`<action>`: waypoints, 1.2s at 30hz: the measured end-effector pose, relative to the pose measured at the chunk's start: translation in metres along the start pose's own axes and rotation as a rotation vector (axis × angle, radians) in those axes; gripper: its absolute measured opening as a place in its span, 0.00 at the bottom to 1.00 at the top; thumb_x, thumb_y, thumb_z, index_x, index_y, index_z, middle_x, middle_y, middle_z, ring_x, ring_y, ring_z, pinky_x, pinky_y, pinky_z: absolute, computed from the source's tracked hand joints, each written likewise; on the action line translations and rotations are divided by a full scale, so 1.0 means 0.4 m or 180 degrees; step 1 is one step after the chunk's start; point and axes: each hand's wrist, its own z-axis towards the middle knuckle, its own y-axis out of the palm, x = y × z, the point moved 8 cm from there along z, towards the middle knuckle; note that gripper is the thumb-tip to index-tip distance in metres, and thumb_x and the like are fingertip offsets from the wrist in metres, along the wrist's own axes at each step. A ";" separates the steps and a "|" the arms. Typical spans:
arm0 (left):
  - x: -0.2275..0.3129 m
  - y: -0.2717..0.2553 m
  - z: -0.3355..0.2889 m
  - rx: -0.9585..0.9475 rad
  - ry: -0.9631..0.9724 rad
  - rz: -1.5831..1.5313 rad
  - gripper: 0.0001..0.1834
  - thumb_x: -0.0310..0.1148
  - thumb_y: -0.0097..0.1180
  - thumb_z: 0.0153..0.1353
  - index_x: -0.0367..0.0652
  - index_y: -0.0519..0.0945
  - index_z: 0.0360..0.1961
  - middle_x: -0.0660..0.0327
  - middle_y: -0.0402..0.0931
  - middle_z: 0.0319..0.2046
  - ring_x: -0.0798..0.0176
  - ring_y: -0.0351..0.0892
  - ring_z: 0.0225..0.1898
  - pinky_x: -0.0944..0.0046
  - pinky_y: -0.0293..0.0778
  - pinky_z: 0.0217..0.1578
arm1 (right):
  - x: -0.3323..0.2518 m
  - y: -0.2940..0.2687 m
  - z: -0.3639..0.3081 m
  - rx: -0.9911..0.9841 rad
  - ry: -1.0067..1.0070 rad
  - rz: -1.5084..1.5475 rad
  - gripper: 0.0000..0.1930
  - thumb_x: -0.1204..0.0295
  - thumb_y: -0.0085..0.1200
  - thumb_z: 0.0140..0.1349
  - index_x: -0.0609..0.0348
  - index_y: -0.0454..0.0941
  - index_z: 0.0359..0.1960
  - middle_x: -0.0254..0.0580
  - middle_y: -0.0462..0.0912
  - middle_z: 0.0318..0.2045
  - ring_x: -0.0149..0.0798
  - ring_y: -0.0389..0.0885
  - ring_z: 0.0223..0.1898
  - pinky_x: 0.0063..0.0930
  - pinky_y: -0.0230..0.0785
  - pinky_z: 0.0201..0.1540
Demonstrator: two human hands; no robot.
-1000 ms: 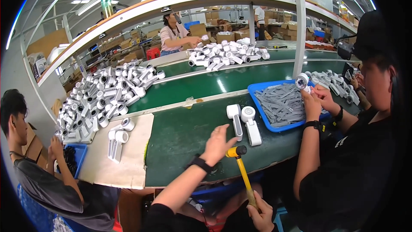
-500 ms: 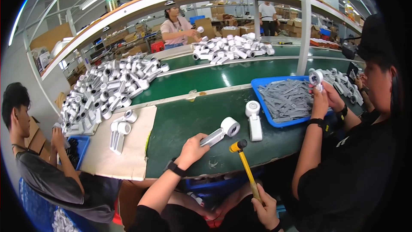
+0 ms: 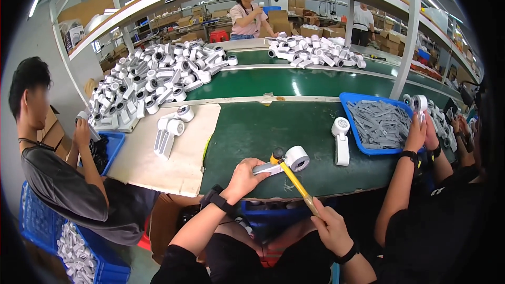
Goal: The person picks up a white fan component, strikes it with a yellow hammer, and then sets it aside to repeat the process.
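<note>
My left hand (image 3: 243, 180) is wrapped round the grey-and-white handle of a white handheld fan (image 3: 298, 159), which lies on its side near the front edge of the green worktop. My right hand (image 3: 332, 230) grips a small hammer (image 3: 296, 180) by the end of its yellow handle. The hammer's black-and-yellow head is over the fan's handle, close to the round fan head; I cannot tell whether they touch. Another white handheld fan (image 3: 341, 142) lies on the worktop to the right.
At the right, a blue tray (image 3: 370, 152) holds grey strip-like parts. Several fans (image 3: 168, 135) lie on a cardboard sheet (image 3: 139, 164) at the left, before a big heap of fans (image 3: 152, 81). Workers sit on both sides; a metal post (image 3: 407, 47) rises behind the tray.
The hammer has risen and swung left onto the held fan's handle. My left hand still holds the fan, now turned more level. The whole view has shifted.
</note>
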 end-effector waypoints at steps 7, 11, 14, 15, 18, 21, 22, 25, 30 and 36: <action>0.006 -0.003 -0.001 0.0096 0.0060 -0.0043 0.15 0.31 0.71 0.51 0.36 0.83 0.39 0.49 0.81 0.37 0.51 0.82 0.40 0.58 0.75 0.44 | -0.067 -0.023 -0.001 0.0510 -0.0269 0.0048 0.26 0.82 0.55 0.60 0.68 0.69 0.63 0.46 0.75 0.30 0.42 0.75 0.29 0.29 0.68 0.35; 0.005 -0.006 0.002 0.0090 0.0078 -0.0009 0.16 0.32 0.70 0.51 0.36 0.83 0.38 0.48 0.81 0.37 0.48 0.80 0.42 0.55 0.75 0.45 | -0.055 -0.014 0.033 -0.0121 0.0111 -0.0242 0.27 0.81 0.56 0.61 0.67 0.69 0.63 0.48 0.74 0.30 0.41 0.76 0.31 0.29 0.69 0.36; 0.011 -0.007 -0.008 0.0095 0.0048 -0.0054 0.16 0.33 0.70 0.50 0.36 0.82 0.38 0.48 0.81 0.37 0.45 0.79 0.44 0.53 0.74 0.47 | -0.085 -0.031 0.024 0.0345 -0.0279 -0.0096 0.27 0.81 0.55 0.61 0.65 0.68 0.64 0.47 0.74 0.29 0.42 0.74 0.29 0.30 0.68 0.35; 0.020 -0.009 -0.002 0.0118 0.0151 -0.0078 0.16 0.33 0.70 0.50 0.36 0.82 0.37 0.49 0.81 0.37 0.45 0.79 0.44 0.53 0.74 0.47 | -0.094 -0.043 0.025 0.0622 -0.0456 -0.0026 0.27 0.81 0.55 0.61 0.64 0.68 0.65 0.47 0.73 0.29 0.42 0.73 0.28 0.30 0.68 0.34; 0.003 -0.003 0.005 0.0057 0.0014 -0.0174 0.15 0.33 0.70 0.50 0.37 0.82 0.37 0.50 0.81 0.36 0.45 0.79 0.43 0.53 0.74 0.47 | -0.035 0.014 0.030 -0.0246 0.0072 -0.0431 0.27 0.80 0.54 0.62 0.63 0.68 0.65 0.49 0.73 0.29 0.45 0.74 0.28 0.33 0.68 0.34; 0.008 -0.003 -0.003 0.0031 0.0022 -0.0057 0.15 0.33 0.70 0.50 0.37 0.82 0.38 0.51 0.81 0.37 0.45 0.78 0.43 0.53 0.73 0.48 | -0.053 0.008 0.029 -0.0046 0.0042 -0.0243 0.27 0.80 0.54 0.62 0.61 0.68 0.65 0.49 0.73 0.29 0.47 0.74 0.29 0.34 0.68 0.34; 0.006 -0.004 -0.003 -0.0012 0.0024 -0.0079 0.17 0.34 0.70 0.50 0.37 0.83 0.39 0.51 0.81 0.38 0.46 0.79 0.44 0.53 0.73 0.48 | -0.062 0.002 0.021 0.0140 0.0054 -0.0090 0.27 0.80 0.54 0.62 0.61 0.68 0.65 0.48 0.73 0.28 0.48 0.74 0.28 0.34 0.68 0.34; 0.011 -0.020 -0.012 0.0043 0.0147 -0.0151 0.18 0.35 0.71 0.49 0.38 0.83 0.40 0.52 0.82 0.38 0.47 0.79 0.43 0.54 0.74 0.48 | -0.044 0.040 0.019 -0.0210 0.0083 -0.0296 0.27 0.80 0.54 0.62 0.62 0.68 0.65 0.48 0.72 0.28 0.45 0.74 0.28 0.32 0.67 0.33; -0.023 -0.053 -0.044 0.0138 -0.0280 0.0155 0.15 0.37 0.71 0.49 0.43 0.85 0.38 0.58 0.82 0.32 0.54 0.79 0.39 0.56 0.74 0.45 | -0.054 0.016 0.039 -0.0112 0.0083 -0.0135 0.28 0.81 0.55 0.61 0.63 0.68 0.65 0.46 0.72 0.28 0.41 0.73 0.28 0.29 0.67 0.34; -0.021 -0.050 -0.067 0.0514 -0.0272 0.0306 0.15 0.37 0.71 0.49 0.47 0.85 0.38 0.62 0.82 0.32 0.56 0.78 0.40 0.54 0.72 0.44 | -0.095 0.041 0.057 -0.0168 -0.0214 -0.0188 0.27 0.81 0.55 0.62 0.62 0.68 0.65 0.47 0.74 0.30 0.44 0.75 0.29 0.30 0.69 0.33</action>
